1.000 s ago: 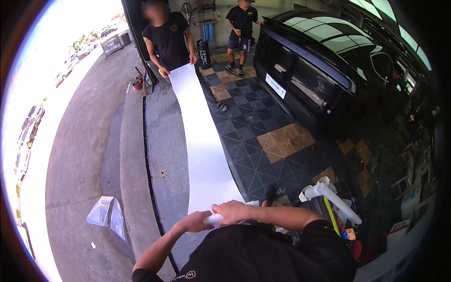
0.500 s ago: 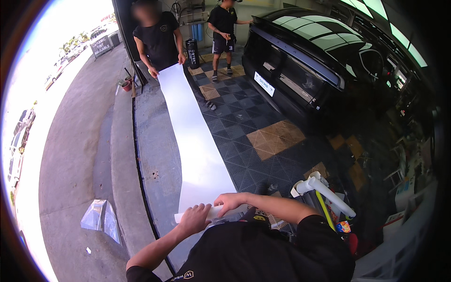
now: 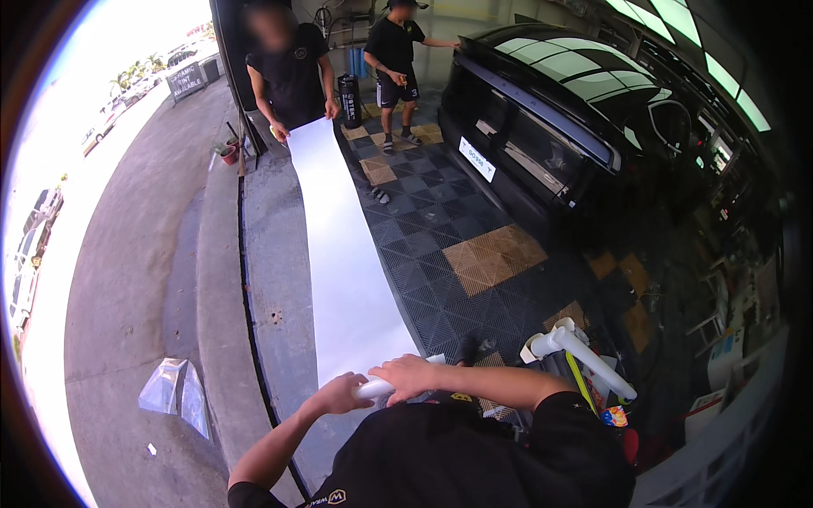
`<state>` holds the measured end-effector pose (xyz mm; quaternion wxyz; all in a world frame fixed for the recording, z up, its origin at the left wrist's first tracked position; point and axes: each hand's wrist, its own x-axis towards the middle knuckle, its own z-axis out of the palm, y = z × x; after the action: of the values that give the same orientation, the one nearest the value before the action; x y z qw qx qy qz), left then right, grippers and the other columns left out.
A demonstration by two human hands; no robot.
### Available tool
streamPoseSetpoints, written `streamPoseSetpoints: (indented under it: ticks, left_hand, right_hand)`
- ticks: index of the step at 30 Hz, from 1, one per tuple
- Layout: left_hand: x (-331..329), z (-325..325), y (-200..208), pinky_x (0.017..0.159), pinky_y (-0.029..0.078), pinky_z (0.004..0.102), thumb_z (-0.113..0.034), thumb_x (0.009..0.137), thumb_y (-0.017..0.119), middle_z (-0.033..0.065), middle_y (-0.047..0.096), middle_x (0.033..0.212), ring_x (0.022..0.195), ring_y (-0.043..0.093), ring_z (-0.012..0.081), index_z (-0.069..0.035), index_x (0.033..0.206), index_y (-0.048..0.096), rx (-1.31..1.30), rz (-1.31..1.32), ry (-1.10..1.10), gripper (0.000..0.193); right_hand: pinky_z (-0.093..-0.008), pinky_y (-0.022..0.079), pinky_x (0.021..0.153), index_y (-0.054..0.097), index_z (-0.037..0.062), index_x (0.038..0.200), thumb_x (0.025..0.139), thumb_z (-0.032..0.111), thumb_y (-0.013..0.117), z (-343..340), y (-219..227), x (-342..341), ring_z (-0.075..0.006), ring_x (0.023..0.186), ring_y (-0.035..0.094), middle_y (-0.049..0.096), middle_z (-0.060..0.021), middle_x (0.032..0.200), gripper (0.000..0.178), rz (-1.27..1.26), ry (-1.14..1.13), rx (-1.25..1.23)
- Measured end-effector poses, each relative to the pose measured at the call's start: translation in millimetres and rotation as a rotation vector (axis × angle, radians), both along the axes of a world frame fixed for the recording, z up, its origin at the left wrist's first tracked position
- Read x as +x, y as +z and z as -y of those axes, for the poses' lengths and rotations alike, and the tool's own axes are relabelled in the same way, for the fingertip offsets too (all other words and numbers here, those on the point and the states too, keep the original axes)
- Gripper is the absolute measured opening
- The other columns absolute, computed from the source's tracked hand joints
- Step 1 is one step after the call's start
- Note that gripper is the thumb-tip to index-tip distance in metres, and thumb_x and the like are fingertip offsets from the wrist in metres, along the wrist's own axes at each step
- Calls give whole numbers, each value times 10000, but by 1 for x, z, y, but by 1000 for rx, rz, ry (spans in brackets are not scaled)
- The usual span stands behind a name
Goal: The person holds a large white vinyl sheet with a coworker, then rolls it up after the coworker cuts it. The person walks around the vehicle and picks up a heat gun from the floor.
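A long white sheet of film [image 3: 343, 245] stretches from me toward a person at the far end. Its near end is wound into a white roll [image 3: 373, 388] in front of my body. My left hand [image 3: 342, 394] is closed round the left part of this roll. Close beside it, my right hand [image 3: 406, 378] grips the roll from above, and a short bit of the roll's end shows past it on the right. At the far end, the person's two hands [image 3: 279, 132] hold the sheet's corners.
A black car [image 3: 525, 127] stands at the right, with another person [image 3: 395, 68] touching its rear. White tubes [image 3: 589, 356] lean among supplies at my right. Crumpled clear plastic [image 3: 176, 396] lies on the concrete at left, beyond a low kerb [image 3: 222, 296].
My hands have shifted on the roll, the right one moving left and lower over it. The sheet's left edge looks straighter. The person by the car has moved their feet.
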<state>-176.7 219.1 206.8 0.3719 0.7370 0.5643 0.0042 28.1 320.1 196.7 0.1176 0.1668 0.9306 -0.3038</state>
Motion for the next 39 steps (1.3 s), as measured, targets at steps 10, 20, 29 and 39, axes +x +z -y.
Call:
streamPoseSetpoints:
  ticks: [10,20,29,39]
  left_hand:
    - [-3,-6,-1,914,507,448,-418,802,773,207,625,1124,1024,637,377,-37,1197,609,37,-66,92,573]
    - [1,-14,2,967,473,451,-360,781,798,184,624,1156,1116,591,369,-26,1258,532,-21,-62,147,640]
    - [1,-34,9,906,477,445,-444,759,804,147,616,1137,1091,603,350,-40,1147,563,81,-145,105,610]
    - [-7,-40,2,887,490,475,-432,759,801,204,658,974,956,645,365,-31,1151,601,142,-154,14,596]
  right_hand:
    - [-453,528,790,581,28,1126,745,397,792,5,-9,-11,-366,859,673,654,-161,964,571,-107,-57,154]
    - [-448,527,818,574,6,1135,777,391,757,-14,-2,-16,-340,941,672,685,-201,952,557,-121,58,108]
    - [-444,520,827,591,18,1164,734,304,728,-34,9,-22,-372,958,659,682,-207,1015,534,123,-128,-183]
    - [-432,516,844,565,8,1120,752,271,748,-34,33,-24,-357,958,671,683,-204,987,488,25,-122,-178]
